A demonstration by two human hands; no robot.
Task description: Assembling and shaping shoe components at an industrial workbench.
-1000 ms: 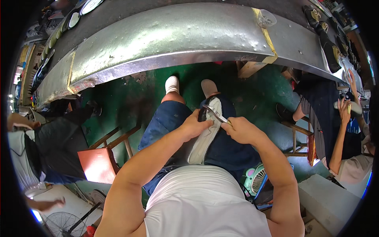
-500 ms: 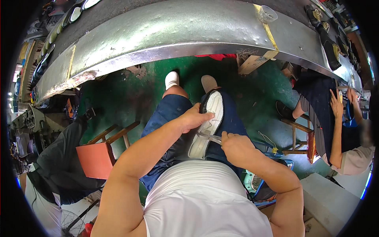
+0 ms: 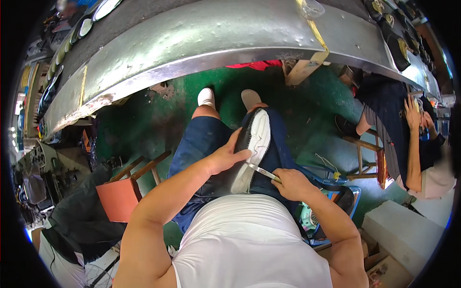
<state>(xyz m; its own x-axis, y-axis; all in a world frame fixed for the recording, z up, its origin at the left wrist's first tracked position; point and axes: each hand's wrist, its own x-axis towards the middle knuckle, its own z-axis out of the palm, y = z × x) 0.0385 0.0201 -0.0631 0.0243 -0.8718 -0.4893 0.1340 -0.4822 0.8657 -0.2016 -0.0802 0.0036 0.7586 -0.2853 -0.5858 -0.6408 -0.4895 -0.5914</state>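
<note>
The right hand (image 3: 293,185) grips a metal hand tool (image 3: 261,171), its tip at the shoe (image 3: 257,150) on the lap (image 3: 205,139); the left hand (image 3: 225,157) clasps the shoe. Its dark upper (image 3: 245,140) looks assembled, the white bottom (image 3: 260,133) unfinished. Beyond lies the bench (image 3: 201,38).

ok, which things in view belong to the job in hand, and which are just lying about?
In the job:
- black-and-white shoe, left hand on it
- metal tool in right hand

Lying about:
- red-topped stool
- green fan
- clear cup
</note>
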